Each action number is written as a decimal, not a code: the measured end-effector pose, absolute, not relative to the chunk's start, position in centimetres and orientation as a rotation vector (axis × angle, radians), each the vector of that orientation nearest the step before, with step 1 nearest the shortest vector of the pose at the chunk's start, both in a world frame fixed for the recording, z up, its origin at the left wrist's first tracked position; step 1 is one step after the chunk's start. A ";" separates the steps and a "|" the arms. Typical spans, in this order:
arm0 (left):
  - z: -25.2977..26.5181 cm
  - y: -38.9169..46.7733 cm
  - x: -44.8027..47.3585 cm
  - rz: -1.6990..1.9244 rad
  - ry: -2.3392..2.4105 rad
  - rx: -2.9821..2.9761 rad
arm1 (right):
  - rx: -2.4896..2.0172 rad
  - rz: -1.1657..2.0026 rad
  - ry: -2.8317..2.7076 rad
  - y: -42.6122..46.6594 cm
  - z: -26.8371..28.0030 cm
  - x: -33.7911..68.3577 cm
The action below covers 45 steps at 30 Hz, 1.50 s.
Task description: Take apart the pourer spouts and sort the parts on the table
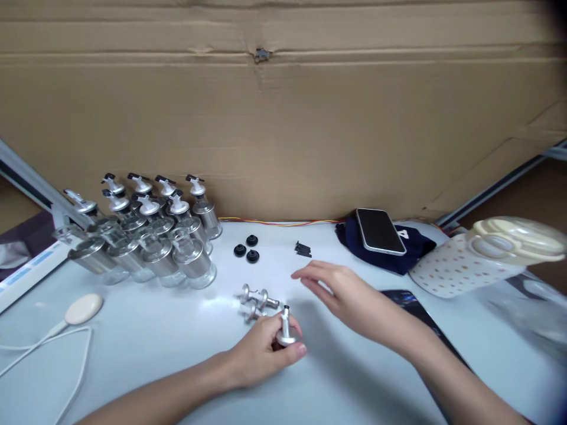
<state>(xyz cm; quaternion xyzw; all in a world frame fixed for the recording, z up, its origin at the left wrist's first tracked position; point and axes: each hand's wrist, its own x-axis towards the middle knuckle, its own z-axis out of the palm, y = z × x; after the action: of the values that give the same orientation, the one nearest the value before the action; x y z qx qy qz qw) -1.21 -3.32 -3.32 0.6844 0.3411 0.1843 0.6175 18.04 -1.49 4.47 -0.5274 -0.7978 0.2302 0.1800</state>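
Note:
My left hand (261, 354) is closed round a silver bottle pourer (286, 330), its spout pointing up between thumb and fingers. Behind that hand several more silver pourers (259, 298) lie on the table, partly hidden by it. My right hand (332, 286) hovers over the table with fingers stretched out and nothing in them. Just beyond its fingertips is a small group of black plastic flaps (303, 248). Further left sit three round black stoppers (252, 255).
Glass bottles with metal sleeves (195, 260) crowd the left, several topped with pourers. A white round-headed cable device (83, 309) lies nearer. At right are a phone (381, 231) on a dark blue cloth item (416, 242), a spotted tumbler (465, 265) and a dark flat object (411, 304). Cardboard (283, 136) stands behind.

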 end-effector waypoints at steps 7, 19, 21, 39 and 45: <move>-3.6 -3.2 -2.0 0.554 0.678 1.710 | -1.174 1.123 -2.139 -3.7 2.5 16.0; -3.9 -3.1 -1.5 0.477 0.502 1.736 | -1.106 1.372 -1.989 -3.0 0.7 16.3; -3.8 -3.1 -1.5 0.474 0.553 1.726 | -1.139 1.366 -1.947 -3.0 0.6 16.4; -3.2 -3.1 -1.3 0.394 0.747 1.600 | -1.847 0.416 -1.645 0.0 -2.3 21.3; -2.8 -3.2 -1.2 0.378 0.759 1.581 | -1.962 0.485 -1.720 0.5 -3.1 20.7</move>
<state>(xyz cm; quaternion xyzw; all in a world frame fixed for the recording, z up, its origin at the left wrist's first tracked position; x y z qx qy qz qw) -1.24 -3.21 -2.82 0.6886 0.3307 0.1645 0.6240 20.73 0.48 -3.08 -0.7175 -0.6289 0.1773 0.2413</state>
